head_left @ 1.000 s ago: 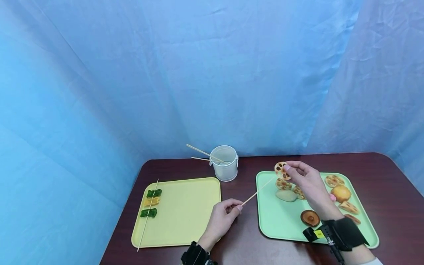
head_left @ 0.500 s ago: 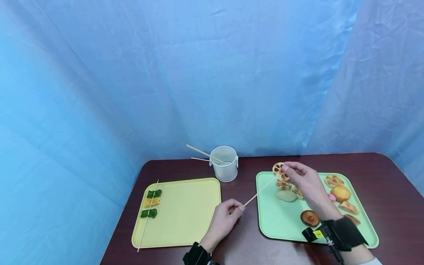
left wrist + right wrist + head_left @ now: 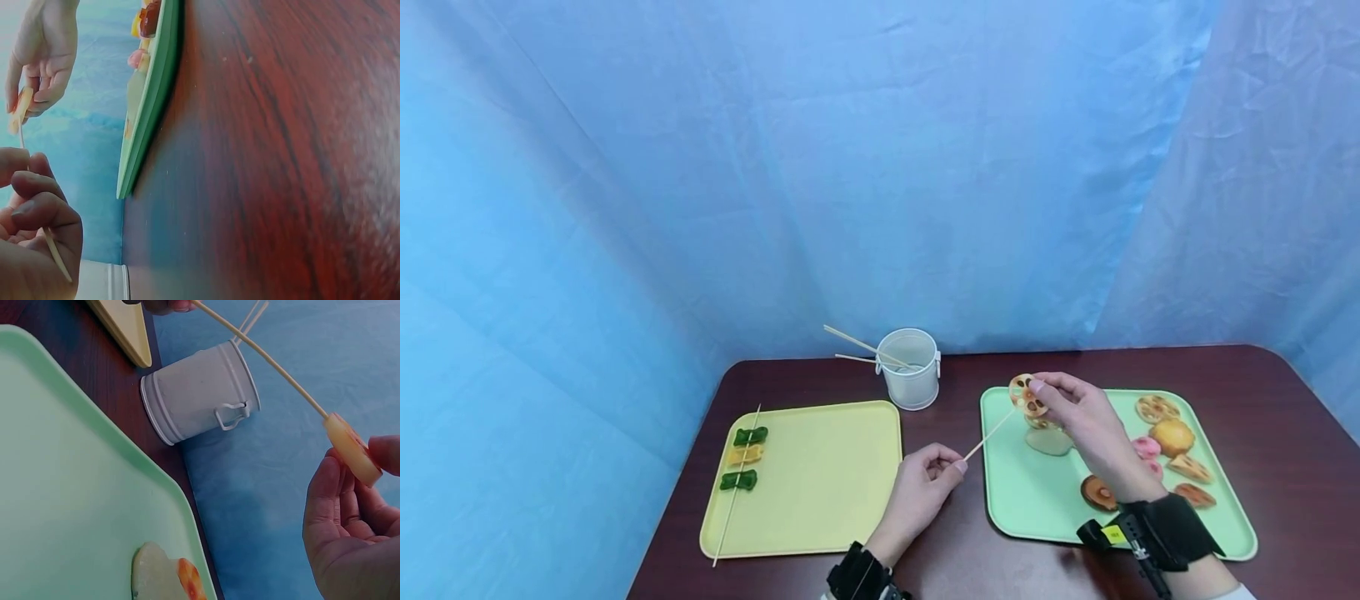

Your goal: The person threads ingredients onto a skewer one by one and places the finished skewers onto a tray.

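Observation:
My left hand (image 3: 919, 490) grips a thin wooden skewer (image 3: 987, 437) that slants up to the right. Above the back of the green tray (image 3: 1015, 508), my right hand (image 3: 1092, 433) pinches a browned lotus root slice (image 3: 1024, 395) between thumb and fingers. In the right wrist view the skewer's far end meets the rim of the slice (image 3: 351, 451); how deep it sits is hidden. The left wrist view shows the skewer's other end (image 3: 57, 257) poking out below the curled fingers. Below the right hand lie a pale oval slice (image 3: 1049, 442) and a mushroom cap (image 3: 1097, 493).
A yellow tray (image 3: 820, 483) at left carries a skewer threaded with two green pieces (image 3: 739, 481) and a yellow one (image 3: 745, 454). Between the trays, at the back, stands a white bucket (image 3: 912, 383) with skewers. Several food pieces, including a round golden one (image 3: 1171, 437), line the green tray's right side.
My left hand has moved right with the skewer, while my right hand has come slightly left and down with the lotus root slice. The skewer's tip and the slice's edge now meet.

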The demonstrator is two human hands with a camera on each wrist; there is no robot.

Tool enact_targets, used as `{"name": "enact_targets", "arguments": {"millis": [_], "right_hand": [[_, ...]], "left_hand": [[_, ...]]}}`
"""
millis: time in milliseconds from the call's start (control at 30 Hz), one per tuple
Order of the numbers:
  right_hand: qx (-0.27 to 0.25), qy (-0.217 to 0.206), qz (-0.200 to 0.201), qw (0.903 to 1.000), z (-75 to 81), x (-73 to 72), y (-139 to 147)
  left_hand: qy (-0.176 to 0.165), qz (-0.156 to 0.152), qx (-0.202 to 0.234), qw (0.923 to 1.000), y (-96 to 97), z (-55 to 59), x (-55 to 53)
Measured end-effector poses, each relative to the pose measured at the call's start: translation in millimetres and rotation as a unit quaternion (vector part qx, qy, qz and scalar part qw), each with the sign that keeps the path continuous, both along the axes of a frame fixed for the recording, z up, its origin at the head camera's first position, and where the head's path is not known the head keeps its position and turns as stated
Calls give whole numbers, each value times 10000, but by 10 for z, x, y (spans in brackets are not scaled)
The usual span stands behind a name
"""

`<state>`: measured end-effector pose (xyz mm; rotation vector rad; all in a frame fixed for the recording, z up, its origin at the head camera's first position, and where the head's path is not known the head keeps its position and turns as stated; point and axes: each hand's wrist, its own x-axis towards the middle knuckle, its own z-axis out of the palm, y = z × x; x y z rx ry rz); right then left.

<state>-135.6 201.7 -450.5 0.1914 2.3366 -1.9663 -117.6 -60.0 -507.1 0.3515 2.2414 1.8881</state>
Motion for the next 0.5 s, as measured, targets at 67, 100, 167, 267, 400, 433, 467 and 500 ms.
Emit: {"name": "enact_targets", "arguments": {"millis": [67,100,167,267,400,433,467,500], "right_hand": [[-125,-2,7,9999,-11,1,-15],[-179,8,8,9998,-19,2,-22],[-282,47,13,9996,-39,4,-29],[-379,191,-24,9991,-68,7,-32],[-443,250,-117,9986,-79,4,-33],[-444,248,-147,9986,-79,3,-37],[-430,241,-169,9986,-77,2,-41],[-424,239,-197,9986,-76,2,-47]], "left_hand": [[-38,62,41,10000,5,-16,-5],[-66,87,64,9999,8,-20,-8],[-111,138,97,9998,14,-20,-11],[-164,175,139,9996,31,6,-15],[-300,187,286,9990,67,19,-25],[-345,194,342,9986,78,15,-25],[-392,204,403,9982,90,11,-23],[-440,209,448,9978,101,6,-22]]}}
